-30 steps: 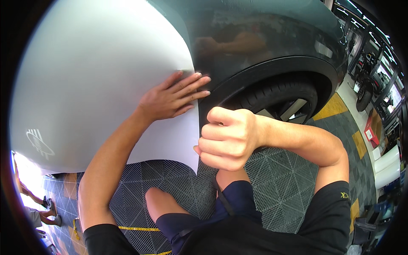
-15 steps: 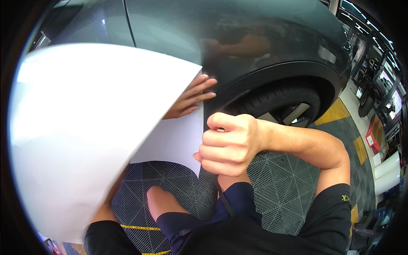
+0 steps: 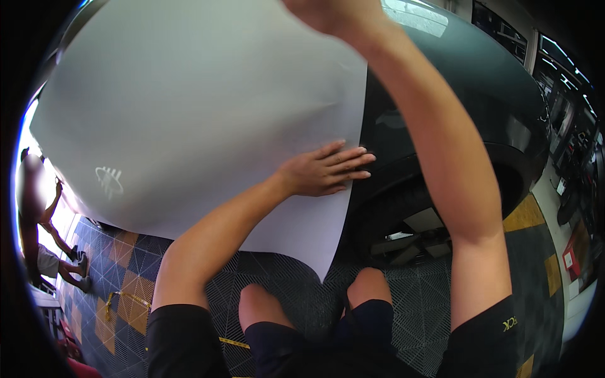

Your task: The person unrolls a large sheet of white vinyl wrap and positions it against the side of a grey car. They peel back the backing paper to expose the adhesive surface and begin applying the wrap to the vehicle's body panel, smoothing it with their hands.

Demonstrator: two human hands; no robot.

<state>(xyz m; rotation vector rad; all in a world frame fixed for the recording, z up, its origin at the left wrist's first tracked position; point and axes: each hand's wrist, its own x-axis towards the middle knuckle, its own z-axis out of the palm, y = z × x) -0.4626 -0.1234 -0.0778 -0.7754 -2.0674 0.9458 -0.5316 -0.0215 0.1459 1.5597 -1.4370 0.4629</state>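
A large, pale sheet (image 3: 189, 113), smooth and slightly glossy, lies over the side of a dark grey-green car (image 3: 491, 94). Its right edge runs down just in front of the wheel arch, and the lower corner hangs in a point. My left hand (image 3: 328, 169) presses flat on the sheet near that edge, fingers stretched out, their tips reaching past it onto the dark panel. High up, my right hand (image 3: 334, 14) is at the sheet's upper right part. The top of the picture cuts off its fingers, so its grip is hidden.
The wheel (image 3: 403, 236) sits under the arch, right of the sheet's corner. Yellow tape measure (image 3: 233, 343) lies on the tiled grate floor (image 3: 416, 296) by my legs. Another person (image 3: 44, 220) stands at the far left. A red box (image 3: 571, 255) is at the right.
The sheet was a flap raised towards me over my left forearm; now it lies against the car with my left hand on top. My right hand rose from mid-picture to the top.
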